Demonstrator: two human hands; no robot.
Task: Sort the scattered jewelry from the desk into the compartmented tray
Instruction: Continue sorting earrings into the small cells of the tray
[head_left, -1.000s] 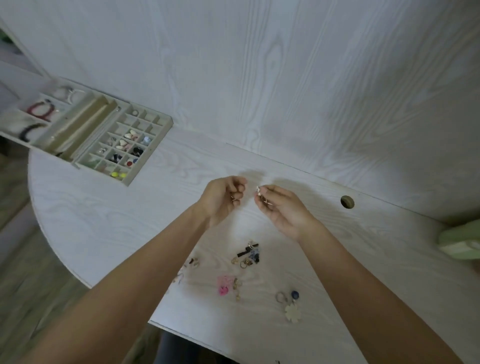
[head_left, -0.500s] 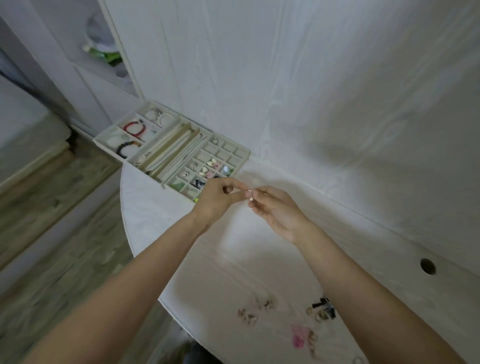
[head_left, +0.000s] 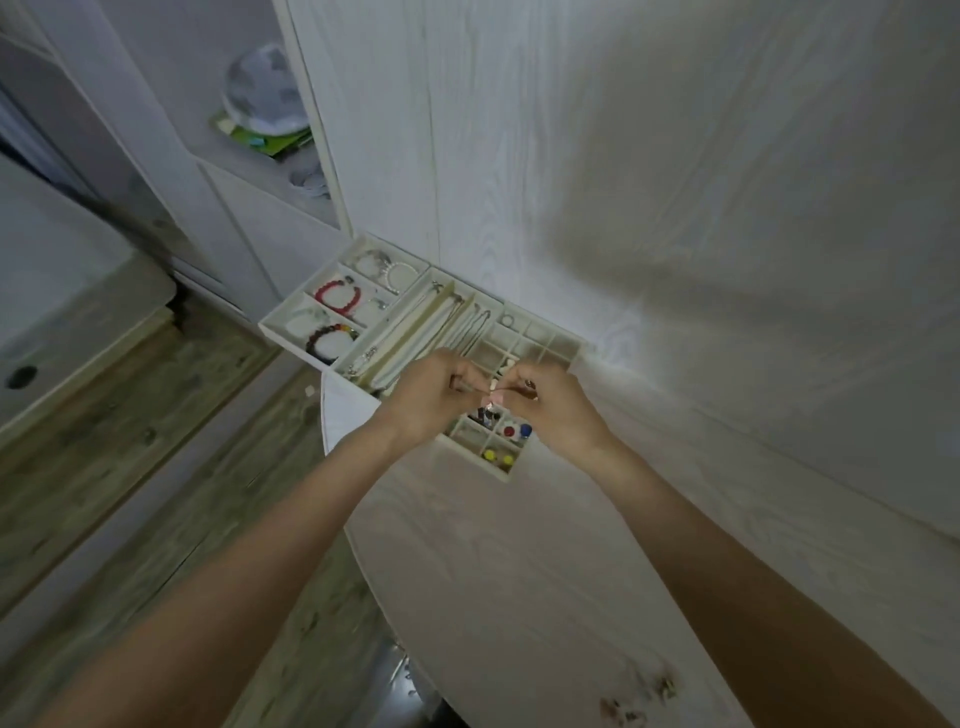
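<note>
The cream compartmented tray lies at the desk's far left corner, holding bracelets, chains and small earrings. Both my hands hover over its grid of small cells. My left hand and my right hand meet fingertip to fingertip, each pinching a small pale piece of jewelry between them. The piece is tiny and blurred. A few loose jewelry pieces lie on the white desk near the bottom edge.
A white wood-grain wall panel rises behind the desk. To the left stands a shelf unit with a round grey object. Wooden floor lies below the desk's curved left edge.
Both hands moved away from the scattered pile to the left and forward, and are over the tray's small cells, still pinching the small piece together. The camera followed them.
</note>
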